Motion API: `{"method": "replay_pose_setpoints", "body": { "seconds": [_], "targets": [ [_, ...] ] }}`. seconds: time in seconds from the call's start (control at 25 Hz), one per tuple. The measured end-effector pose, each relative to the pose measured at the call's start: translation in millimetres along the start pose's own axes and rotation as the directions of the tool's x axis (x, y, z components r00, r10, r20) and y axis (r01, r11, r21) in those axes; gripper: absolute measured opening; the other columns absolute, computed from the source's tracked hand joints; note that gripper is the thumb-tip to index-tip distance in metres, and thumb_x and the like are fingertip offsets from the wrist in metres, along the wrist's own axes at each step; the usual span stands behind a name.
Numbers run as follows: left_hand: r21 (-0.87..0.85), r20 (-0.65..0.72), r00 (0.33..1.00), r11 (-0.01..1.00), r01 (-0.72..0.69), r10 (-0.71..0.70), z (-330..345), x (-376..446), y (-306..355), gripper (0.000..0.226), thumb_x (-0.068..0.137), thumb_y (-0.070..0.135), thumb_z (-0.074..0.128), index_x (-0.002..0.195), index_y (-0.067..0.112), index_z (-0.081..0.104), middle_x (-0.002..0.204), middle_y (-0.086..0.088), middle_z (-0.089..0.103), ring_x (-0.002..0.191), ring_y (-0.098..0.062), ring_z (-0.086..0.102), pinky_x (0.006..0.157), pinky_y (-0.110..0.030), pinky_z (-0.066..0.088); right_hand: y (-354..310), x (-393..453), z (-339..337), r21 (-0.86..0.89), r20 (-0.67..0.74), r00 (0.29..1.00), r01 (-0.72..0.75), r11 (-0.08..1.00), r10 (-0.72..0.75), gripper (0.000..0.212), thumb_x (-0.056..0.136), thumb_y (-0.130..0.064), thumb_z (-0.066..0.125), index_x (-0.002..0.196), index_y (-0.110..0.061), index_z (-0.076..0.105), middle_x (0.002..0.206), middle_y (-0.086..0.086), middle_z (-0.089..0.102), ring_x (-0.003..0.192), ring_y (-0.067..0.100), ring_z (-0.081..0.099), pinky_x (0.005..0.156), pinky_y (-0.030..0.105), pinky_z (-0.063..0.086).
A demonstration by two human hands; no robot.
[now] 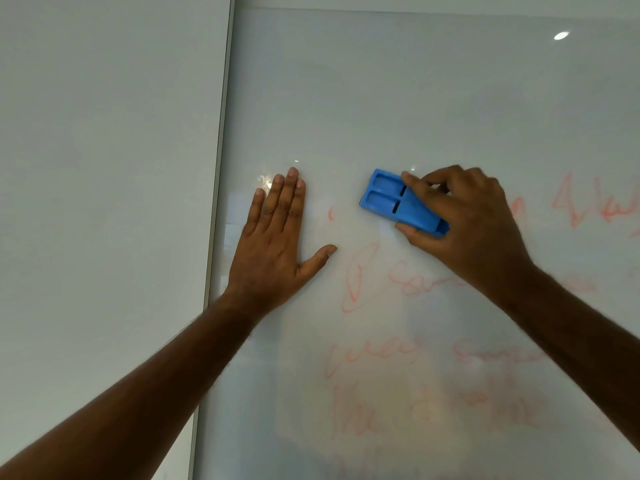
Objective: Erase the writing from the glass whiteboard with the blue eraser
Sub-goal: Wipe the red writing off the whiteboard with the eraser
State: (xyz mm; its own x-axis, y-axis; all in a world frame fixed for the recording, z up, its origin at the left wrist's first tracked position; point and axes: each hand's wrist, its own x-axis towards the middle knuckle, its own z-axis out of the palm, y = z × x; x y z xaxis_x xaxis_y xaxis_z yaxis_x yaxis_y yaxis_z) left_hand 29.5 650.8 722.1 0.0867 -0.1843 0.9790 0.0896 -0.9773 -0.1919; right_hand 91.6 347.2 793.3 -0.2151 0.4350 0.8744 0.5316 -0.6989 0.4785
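A glass whiteboard [415,98] fills most of the view, with faint red writing [360,271] in several lines across its lower right part. My right hand [464,216] grips a blue eraser [391,202] and presses it flat on the glass at the top line of writing, near that line's left end. My left hand [277,237] lies flat on the board to the left of the eraser, fingers together and thumb spread, holding nothing. Some of the red words are smeared and pale.
The board's metal left edge [216,202] runs down beside my left hand, with a plain grey wall panel [104,168] beyond it. A ceiling light reflects in the glass [561,35] at the upper right.
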Motion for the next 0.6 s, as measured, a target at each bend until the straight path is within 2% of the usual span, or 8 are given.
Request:
{"method": "replay_pose_setpoints", "body": {
  "seconds": [0.16, 0.36, 0.6],
  "targets": [
    [0.005, 0.000, 1.000, 1.000, -0.001, 0.001, 0, 0, 0, 0.097, 0.108, 0.070, 0.039, 0.173, 0.001, 0.017, 0.183, -0.015, 0.011, 0.170, -0.030, 0.008, 0.138, -0.052, 0.013, 2, -1, -7, -0.027, 0.032, 0.991, 0.128, 0.991, -0.128, 0.065, 0.093, -0.054, 0.052, 0.145, -0.016, 0.058, 0.117, 0.010, 0.061, 0.093, 0.033, 0.057, 0.074, 0.047, 0.047],
    [0.016, 0.000, 1.000, 1.000, -0.007, 0.007, 0, -1, 0, 0.098, 0.108, 0.069, 0.042, 0.172, 0.001, 0.017, 0.183, -0.016, 0.011, 0.170, -0.030, 0.009, 0.138, -0.054, 0.015, 0, 50, -8, 0.034, 0.021, 1.000, -0.006, 0.999, 0.005, 0.066, 0.087, -0.056, 0.057, 0.145, -0.025, 0.058, 0.120, 0.003, 0.060, 0.102, 0.031, 0.056, 0.082, 0.050, 0.046],
    [0.011, 0.028, 1.000, 1.000, -0.008, 0.008, 1, 0, -1, 0.098, 0.108, 0.073, 0.028, 0.173, 0.002, 0.014, 0.183, -0.015, 0.008, 0.171, -0.029, 0.006, 0.139, -0.050, 0.011, -48, 25, 15, 0.001, 0.078, 0.970, 0.230, 0.973, -0.229, 0.064, 0.089, -0.056, 0.050, 0.144, -0.024, 0.058, 0.116, 0.004, 0.061, 0.095, 0.029, 0.058, 0.074, 0.046, 0.047]
  ]
}}
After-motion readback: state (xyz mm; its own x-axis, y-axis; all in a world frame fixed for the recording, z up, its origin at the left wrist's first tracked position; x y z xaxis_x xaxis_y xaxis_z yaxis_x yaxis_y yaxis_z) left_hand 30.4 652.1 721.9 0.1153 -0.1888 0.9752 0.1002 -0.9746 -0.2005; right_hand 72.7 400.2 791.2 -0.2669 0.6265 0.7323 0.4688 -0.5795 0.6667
